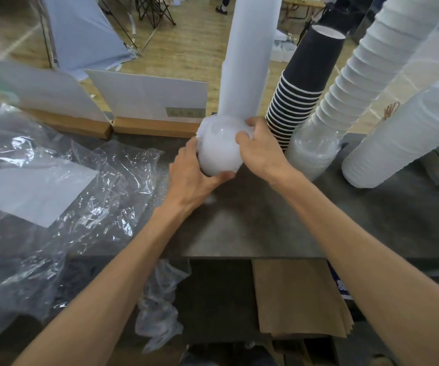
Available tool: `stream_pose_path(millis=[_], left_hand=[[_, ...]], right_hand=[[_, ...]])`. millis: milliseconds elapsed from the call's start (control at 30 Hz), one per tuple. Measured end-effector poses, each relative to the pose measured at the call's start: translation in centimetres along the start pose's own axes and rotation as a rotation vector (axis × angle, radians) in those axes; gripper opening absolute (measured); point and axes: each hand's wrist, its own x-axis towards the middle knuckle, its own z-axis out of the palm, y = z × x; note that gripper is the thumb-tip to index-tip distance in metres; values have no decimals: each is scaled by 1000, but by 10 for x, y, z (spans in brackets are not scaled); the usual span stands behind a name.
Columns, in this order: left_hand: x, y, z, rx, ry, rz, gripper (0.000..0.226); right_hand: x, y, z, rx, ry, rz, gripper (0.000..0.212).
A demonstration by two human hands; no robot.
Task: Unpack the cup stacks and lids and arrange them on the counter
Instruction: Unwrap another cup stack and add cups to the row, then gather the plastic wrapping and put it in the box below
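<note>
Both hands grip a stack of clear dome lids [219, 149] standing on the dark counter [252, 228]. My left hand [194, 178] holds its near left side, thumb under the front. My right hand [260, 149] wraps its right side. Directly behind the lids rises a tall white cup stack [247, 56]. To its right lean a black paper cup stack [305, 83], a stack of flat clear lids [310, 151], a ribbed white cup stack [366, 75] and a wide frosted cup stack [398, 143].
Crumpled clear plastic wrapping [62, 186] with a white sheet covers the counter's left side. White boards on wooden bases [147, 101] stand along the far edge. Brown paper bags [300, 299] and more plastic [160, 313] lie on the shelf below the near edge.
</note>
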Motion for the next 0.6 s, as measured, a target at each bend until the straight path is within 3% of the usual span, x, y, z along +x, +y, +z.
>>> stream_pose_path(millis=[167, 367, 600], left_hand=[[1, -2, 3, 147, 17, -29, 114], [-11, 6, 0, 107, -9, -87, 130], [-44, 12, -9, 143, 71, 9, 99]], right_hand=[[0, 8, 16, -22, -8, 3, 54], [-10, 18, 16, 65, 21, -11, 58], [-39, 26, 7, 131, 28, -10, 57]])
